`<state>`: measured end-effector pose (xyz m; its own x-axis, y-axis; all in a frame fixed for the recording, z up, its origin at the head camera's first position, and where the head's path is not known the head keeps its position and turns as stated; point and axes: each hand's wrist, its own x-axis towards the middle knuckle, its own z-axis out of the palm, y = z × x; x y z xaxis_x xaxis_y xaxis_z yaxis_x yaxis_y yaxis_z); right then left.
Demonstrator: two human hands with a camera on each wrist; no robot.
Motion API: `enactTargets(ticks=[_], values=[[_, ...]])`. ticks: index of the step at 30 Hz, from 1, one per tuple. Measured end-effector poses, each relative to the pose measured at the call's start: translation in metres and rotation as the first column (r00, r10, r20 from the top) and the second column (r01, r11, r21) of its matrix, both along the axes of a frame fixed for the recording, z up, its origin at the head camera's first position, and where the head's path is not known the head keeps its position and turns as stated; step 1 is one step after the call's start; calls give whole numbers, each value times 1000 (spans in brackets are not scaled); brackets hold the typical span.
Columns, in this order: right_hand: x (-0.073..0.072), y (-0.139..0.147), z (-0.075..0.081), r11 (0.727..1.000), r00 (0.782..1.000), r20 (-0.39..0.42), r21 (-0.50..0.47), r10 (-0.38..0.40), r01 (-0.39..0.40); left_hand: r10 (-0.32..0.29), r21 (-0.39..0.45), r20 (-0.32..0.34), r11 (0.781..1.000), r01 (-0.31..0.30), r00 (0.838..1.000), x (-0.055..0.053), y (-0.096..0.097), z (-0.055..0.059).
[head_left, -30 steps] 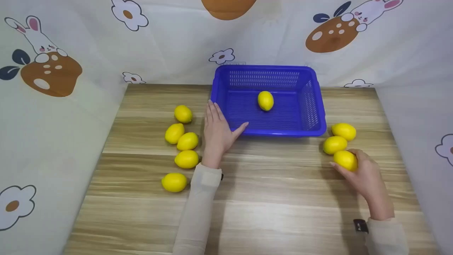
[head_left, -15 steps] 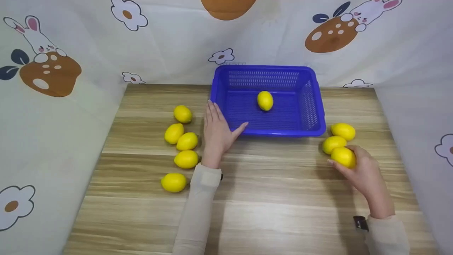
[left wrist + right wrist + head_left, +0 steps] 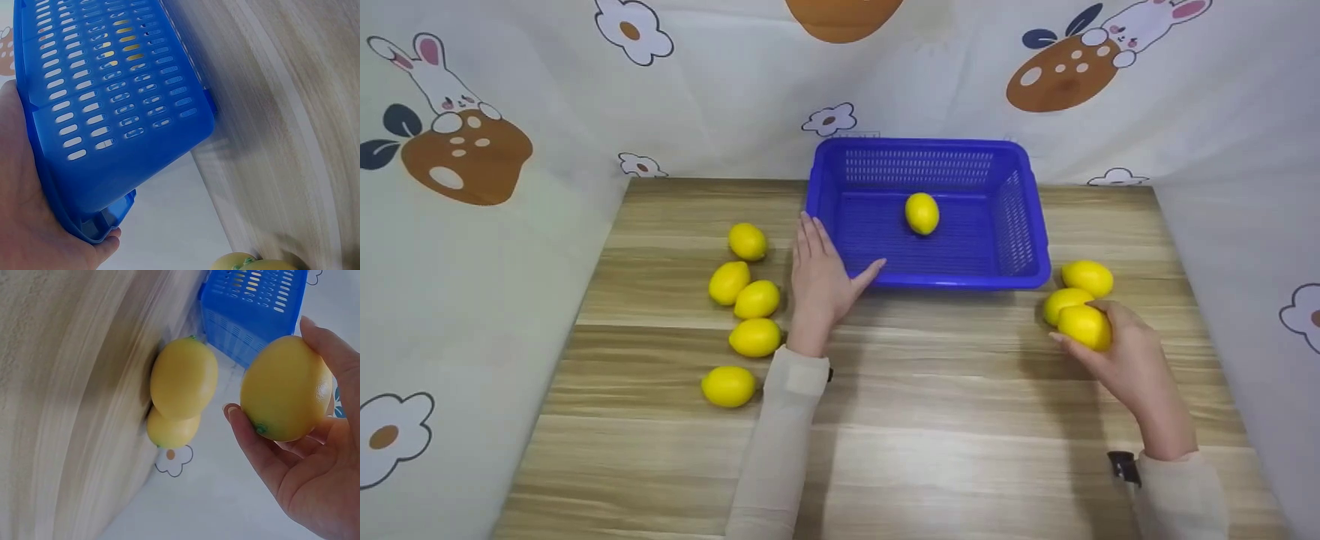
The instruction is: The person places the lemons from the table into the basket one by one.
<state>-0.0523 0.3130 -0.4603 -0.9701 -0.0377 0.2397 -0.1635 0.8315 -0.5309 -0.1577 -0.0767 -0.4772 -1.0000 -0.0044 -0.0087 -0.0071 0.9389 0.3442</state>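
With its fingers straight, my left hand [image 3: 819, 285] rests on the front-left corner of a blue plastic basket [image 3: 945, 282], thumb over the front rim. One yellow lemon [image 3: 922, 214] lies inside that basket. My right hand [image 3: 1140, 367] grips another lemon [image 3: 1084, 328] between thumb and fingers. The right wrist view shows this held lemon [image 3: 286, 389] raised off the table. Two more lemons stay on the wood beside it, a nearer lemon [image 3: 1056, 306] partly covered in the head view and a farther lemon [image 3: 1087, 279].
Several lemons [image 3: 755, 337] lie in a loose column left of my left forearm. The wooden table [image 3: 930, 420] ends at the back against a patterned cloth [image 3: 720, 97], which also hangs along both sides.
My right hand has lifted the lemon off the table and moved it slightly away from me and to the left, over the edge of its neighbour. The left hand has stayed put.
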Motion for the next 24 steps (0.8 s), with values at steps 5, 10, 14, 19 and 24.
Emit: enactTargets(ticks=[5, 10, 14, 19, 24], values=[[-1, -2, 6, 1000, 1000, 12, 2, 2, -2, -1, -12, 1, 1000, 1, 1000, 0, 1, 0], [-3, -4, 10, 1000, 1000, 28, 3, 6, -7, -1, -20, -2, 1000, 1, 1000, -1, 1, -1], [-5, -7, 13, 1000, 1000, 13, 9, 18, -18, -3, -19, -6, 1000, 3, 1000, -1, 1, -1], [-8, -10, 18, 999, 999, 3, 3, 40, -40, -4, -12, 1, 1000, 4, 1000, -1, 0, -1], [-11, -12, 25, 999, 998, 50, 11, 44, -45, -6, -4, 8, 1000, 6, 1000, -1, 0, -1]])
